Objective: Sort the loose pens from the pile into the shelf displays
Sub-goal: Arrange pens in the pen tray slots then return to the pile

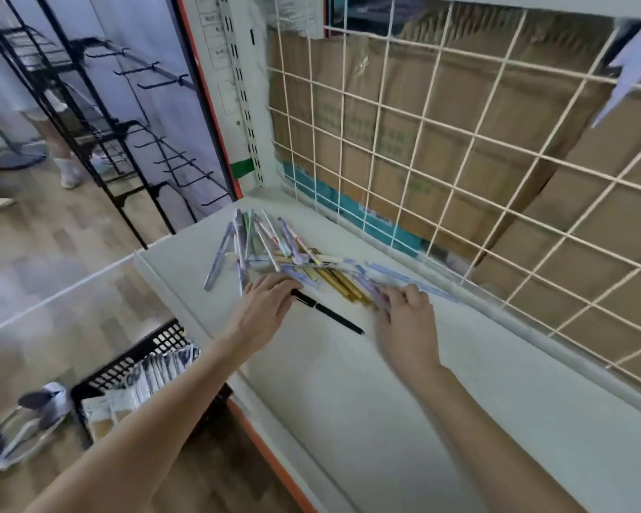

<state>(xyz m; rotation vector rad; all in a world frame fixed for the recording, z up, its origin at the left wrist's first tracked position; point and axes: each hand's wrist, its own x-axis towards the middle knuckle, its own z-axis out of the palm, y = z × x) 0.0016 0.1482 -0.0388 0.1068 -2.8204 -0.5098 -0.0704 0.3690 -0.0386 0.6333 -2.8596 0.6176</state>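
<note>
1. I am at the picking stage: both my hands are at the pile of loose pens [274,249], which lies on the white shelf [441,383] in the middle of the frame, running toward the shelf's upper left corner. No pen looks sorted yet, as far as I can judge.
2. My left hand [265,301] rests fingers-down over the upper end of a black pen [328,312] that lies apart from the pile, pointing toward the lower right. Blur hides the fingertips, so I cannot tell whether my grip has closed on it.
3. My right hand [404,309] reaches with curled fingers into the lower right edge of the pile, beside the gold pens [343,285]; it seems to pinch pale-barrelled pens, but blur keeps me from being sure.
4. The next move, I judge, calls for lifting out pens of one kind without dragging the tangled ones along, then finding their display. No display shows here, only the wire grid [459,142] behind the shelf.
5. Containers: a black crate [126,364] stands on the floor at lower left, holding upright packets and some cardboard; what the packets are I cannot read.
</note>
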